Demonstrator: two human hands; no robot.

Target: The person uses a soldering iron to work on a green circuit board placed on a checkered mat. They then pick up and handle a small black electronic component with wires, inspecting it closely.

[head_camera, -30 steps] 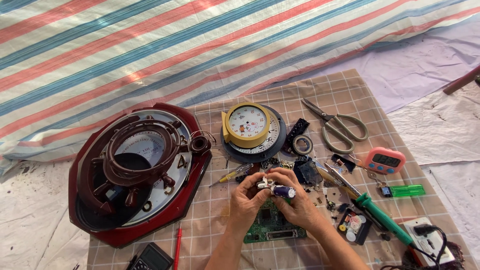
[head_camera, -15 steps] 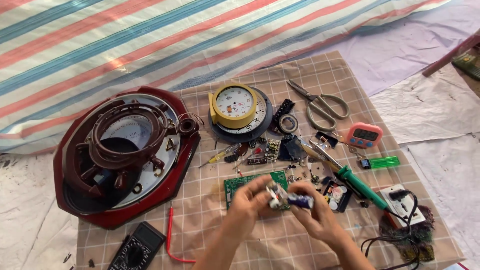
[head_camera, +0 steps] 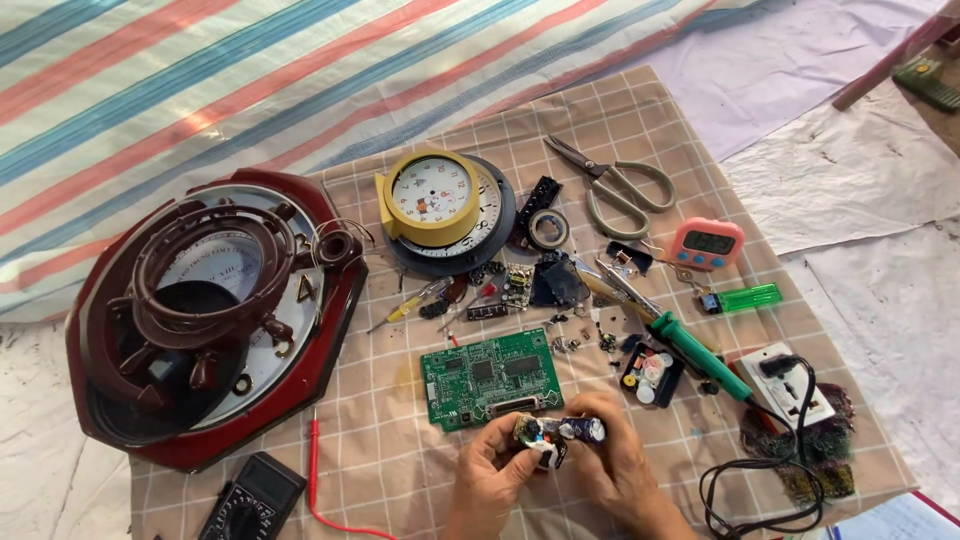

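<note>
Both my hands meet at the bottom centre over a checked cloth (head_camera: 400, 460). My left hand (head_camera: 495, 475) and my right hand (head_camera: 615, 465) together hold a small electronic part (head_camera: 553, 433), white and dark blue with shiny bits, between the fingertips. Just beyond the fingers lies a green circuit board (head_camera: 490, 378). To the right of my right hand sits a small black tray with coloured round pieces (head_camera: 650, 375) and a green-handled soldering iron (head_camera: 690, 350).
A dark red clock case (head_camera: 215, 310) lies at left, a yellow alarm clock (head_camera: 430, 195) on a round dial at centre. Scissors (head_camera: 615, 185), a pink timer (head_camera: 706, 243), a green lighter (head_camera: 745, 297), a power socket with black cable (head_camera: 790, 390) and a multimeter (head_camera: 255, 500) surround them.
My hands drew back toward me with the small part, off the green circuit board, which now lies uncovered. The view shifted so the items sit higher and further left.
</note>
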